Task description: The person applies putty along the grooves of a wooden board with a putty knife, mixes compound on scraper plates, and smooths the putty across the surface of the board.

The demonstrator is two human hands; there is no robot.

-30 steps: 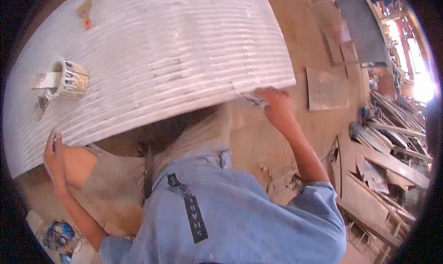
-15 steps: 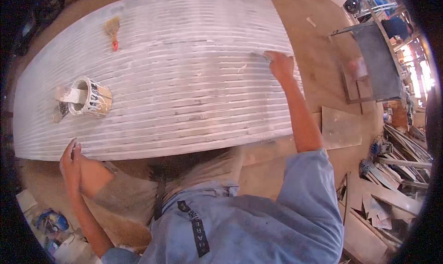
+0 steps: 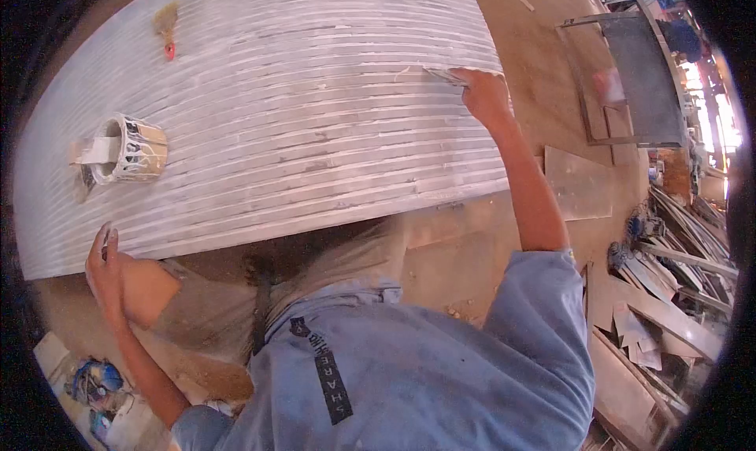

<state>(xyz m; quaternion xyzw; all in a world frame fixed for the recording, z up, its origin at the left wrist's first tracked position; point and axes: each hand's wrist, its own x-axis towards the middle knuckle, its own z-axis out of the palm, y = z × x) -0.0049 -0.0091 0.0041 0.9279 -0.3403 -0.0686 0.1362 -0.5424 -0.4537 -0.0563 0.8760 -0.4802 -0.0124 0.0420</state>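
Note:
A large ribbed panel (image 3: 315, 120), coated in whitish stuff, lies in front of me. Over its right part, my right hand (image 3: 484, 95) grips a thin flat scraper (image 3: 446, 76) whose blade is on the ribs. My left hand (image 3: 105, 266) is at the panel's near left edge, beside my knee; its fingers are bent around something dark and small that I cannot make out. A smeared bucket (image 3: 142, 149) lies on its side or tilts on the panel's left, with a wide pale blade (image 3: 98, 151) at its mouth. Farther back rests a brush (image 3: 168, 29) with a red handle end.
A dark framed panel (image 3: 642, 77) stands at the upper right. Below it, a flat board (image 3: 577, 181) lies on the brown floor. Scrap strips and offcuts (image 3: 669, 270) are heaped at the right. Blue and white clutter (image 3: 98, 380) sits at the lower left.
The view has shifted, so the panel and bucket appear farther left. My right hand has moved slightly toward the far side with the scraper, whose blade now shows more clearly.

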